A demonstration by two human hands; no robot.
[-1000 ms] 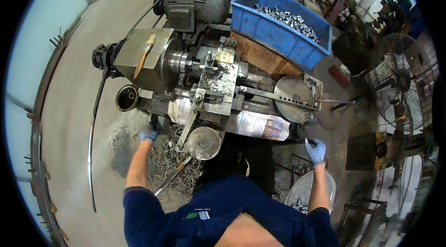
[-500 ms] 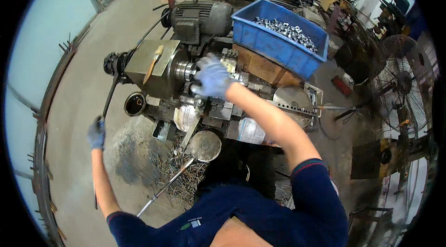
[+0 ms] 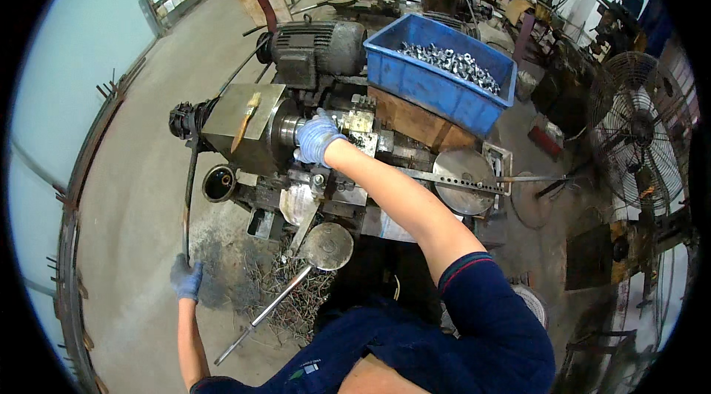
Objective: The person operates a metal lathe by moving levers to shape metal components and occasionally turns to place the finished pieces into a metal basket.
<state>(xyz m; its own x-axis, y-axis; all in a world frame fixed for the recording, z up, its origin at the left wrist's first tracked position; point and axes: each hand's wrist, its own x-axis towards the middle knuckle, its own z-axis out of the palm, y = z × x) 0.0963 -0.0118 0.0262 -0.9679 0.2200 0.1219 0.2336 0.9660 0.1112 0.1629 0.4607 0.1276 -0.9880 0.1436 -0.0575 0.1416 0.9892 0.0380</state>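
Blue-gloved left hand [image 3: 187, 278] and right hand [image 3: 318, 140] are both meeting the machine [image 3: 348, 190]

We are reaching across with our right hand, which is covering the spot beside the steel spindle [image 3: 287, 132], just off centre towards 10 o'clock. Its fingers are bending inwards, but the glove is hiding anything they may be holding, so we are unable to tell how far they are closing. At 8 o'clock, our left fingers are wrapping round the long dark lever [image 3: 190, 201], leaving no gap that shows. Compared with a second ago, our right hand is no longer hanging at 4 o'clock, and our left is now gripping the lever; we are thus occupying both ends of the work at once. Towards 1 o'clock, a blue bin [image 3: 437, 94] is holding small metal parts [image 3: 453, 64].
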